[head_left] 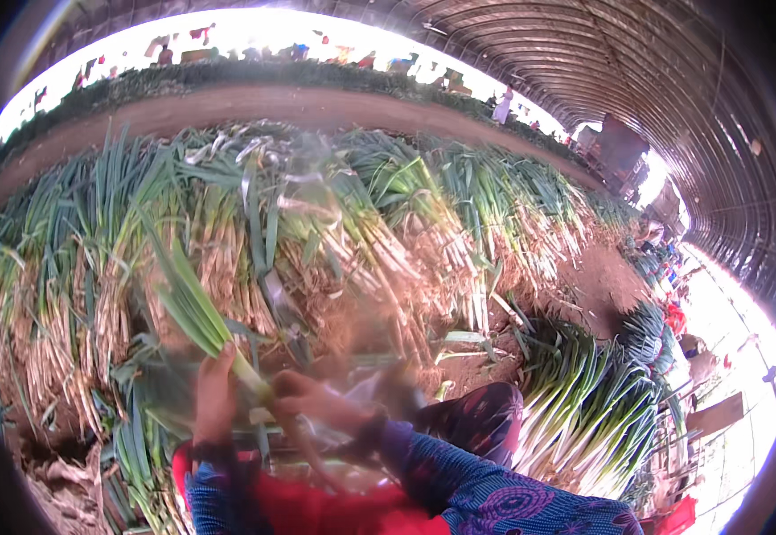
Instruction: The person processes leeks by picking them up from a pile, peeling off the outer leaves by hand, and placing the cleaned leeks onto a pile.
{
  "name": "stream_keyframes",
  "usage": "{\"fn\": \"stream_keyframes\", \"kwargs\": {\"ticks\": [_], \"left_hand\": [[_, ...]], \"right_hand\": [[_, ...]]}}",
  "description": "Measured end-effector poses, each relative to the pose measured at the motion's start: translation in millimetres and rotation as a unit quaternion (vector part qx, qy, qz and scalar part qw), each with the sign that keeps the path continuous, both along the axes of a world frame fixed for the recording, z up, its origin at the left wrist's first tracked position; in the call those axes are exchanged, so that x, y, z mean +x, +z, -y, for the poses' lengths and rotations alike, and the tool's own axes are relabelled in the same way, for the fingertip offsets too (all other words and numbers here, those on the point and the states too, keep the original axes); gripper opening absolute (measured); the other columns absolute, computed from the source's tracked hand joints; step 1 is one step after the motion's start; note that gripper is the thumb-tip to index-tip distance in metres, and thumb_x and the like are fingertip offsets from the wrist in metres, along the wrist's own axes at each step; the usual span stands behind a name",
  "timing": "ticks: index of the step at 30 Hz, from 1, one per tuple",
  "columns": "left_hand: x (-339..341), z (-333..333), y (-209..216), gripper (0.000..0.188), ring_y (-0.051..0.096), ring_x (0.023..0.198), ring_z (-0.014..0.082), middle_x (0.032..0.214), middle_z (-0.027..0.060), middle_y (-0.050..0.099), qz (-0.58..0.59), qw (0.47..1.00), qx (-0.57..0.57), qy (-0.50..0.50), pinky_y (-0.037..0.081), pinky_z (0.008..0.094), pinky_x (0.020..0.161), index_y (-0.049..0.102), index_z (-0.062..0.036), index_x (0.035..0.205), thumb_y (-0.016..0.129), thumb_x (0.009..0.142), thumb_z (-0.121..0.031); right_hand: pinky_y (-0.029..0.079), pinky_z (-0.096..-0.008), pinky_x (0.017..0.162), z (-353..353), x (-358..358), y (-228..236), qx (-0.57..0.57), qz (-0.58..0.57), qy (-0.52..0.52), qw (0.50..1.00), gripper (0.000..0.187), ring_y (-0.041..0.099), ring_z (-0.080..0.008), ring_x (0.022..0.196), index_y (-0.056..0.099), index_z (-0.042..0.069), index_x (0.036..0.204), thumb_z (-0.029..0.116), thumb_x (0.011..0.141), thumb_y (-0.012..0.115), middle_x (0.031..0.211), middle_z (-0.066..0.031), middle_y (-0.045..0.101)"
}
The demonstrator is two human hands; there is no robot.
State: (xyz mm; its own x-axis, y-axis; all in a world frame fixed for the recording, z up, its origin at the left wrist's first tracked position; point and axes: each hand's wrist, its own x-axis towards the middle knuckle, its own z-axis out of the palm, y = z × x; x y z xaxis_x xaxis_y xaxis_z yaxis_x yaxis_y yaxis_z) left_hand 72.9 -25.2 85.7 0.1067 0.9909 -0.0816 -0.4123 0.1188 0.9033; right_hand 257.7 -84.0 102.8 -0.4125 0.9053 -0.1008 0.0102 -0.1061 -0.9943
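Observation:
My left hand point(217, 392) is closed around a long green onion point(193, 303), its green leaves slanting up and left. My right hand point(316, 403) is at the pale lower part of the same stalk, its fingers bent in against it and somewhat blurred. Below the hands the stalk runs down toward my lap, where motion smears its lower end. Just beyond my hands, bundles of unpeeled green onions point(388, 241) lie in a long row, brown roots and dry skins facing me.
At the right lies a pile of cleaner green onions point(584, 401) with white stalks. Loose leaves and scraps point(468, 339) litter the brown soil. My bent knee point(481, 419) is beside my right arm. A ribbed arched roof point(673, 98) rises overhead; a dirt path point(254, 102) runs behind the row.

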Motion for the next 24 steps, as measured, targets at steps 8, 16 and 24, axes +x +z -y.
{"fn": "stream_keyframes", "kwargs": {"ticks": [8, 16, 24], "left_hand": [[-7, -14, -25, 0.029, 0.053, 0.076, 0.0175, 0.089, 0.0082, 0.055, -0.046, 0.998, 0.034, -0.015, 0.044, 0.0291, 0.068, 0.057, -0.0007, 0.11, 0.056, 0.09, -0.022], [-24, -39, -85, 0.048, 0.058, 0.096, 0.037, 0.108, 0.0219, 0.058, -0.255, 0.933, 0.254, 0.02, 0.049, 0.0395, 0.08, 0.053, -0.002, 0.124, 0.056, 0.076, 0.003], [-15, -22, -57, 0.032, 0.061, 0.09, 0.0274, 0.102, 0.0128, 0.063, -0.156, 0.982, 0.102, 0.042, 0.048, 0.0353, 0.077, 0.06, -0.0028, 0.11, 0.064, 0.079, -0.011]], "right_hand": [[0.041, -0.0211, 0.058, -4, 4, 1, -0.066, -0.041, 0.024, 0.997, 0.026, 0.051, -0.0051, 0.068, 0.052, 0.007, 0.096, 0.024, 0.081, 0.065, 0.079, 0.0032, 0.053], [0.045, -0.0256, 0.07, -4, -4, 4, -0.072, -0.046, 0.028, 0.996, 0.021, 0.053, -0.0112, 0.078, 0.053, 0.003, 0.098, 0.019, 0.086, 0.059, 0.086, -0.0021, 0.056], [0.045, -0.0373, 0.063, 10, -20, -18, 0.212, 0.219, -0.107, 0.946, 0.024, 0.055, -0.03, 0.071, 0.052, 0.004, 0.094, 0.017, 0.077, 0.064, 0.081, -0.0154, 0.055]]}}
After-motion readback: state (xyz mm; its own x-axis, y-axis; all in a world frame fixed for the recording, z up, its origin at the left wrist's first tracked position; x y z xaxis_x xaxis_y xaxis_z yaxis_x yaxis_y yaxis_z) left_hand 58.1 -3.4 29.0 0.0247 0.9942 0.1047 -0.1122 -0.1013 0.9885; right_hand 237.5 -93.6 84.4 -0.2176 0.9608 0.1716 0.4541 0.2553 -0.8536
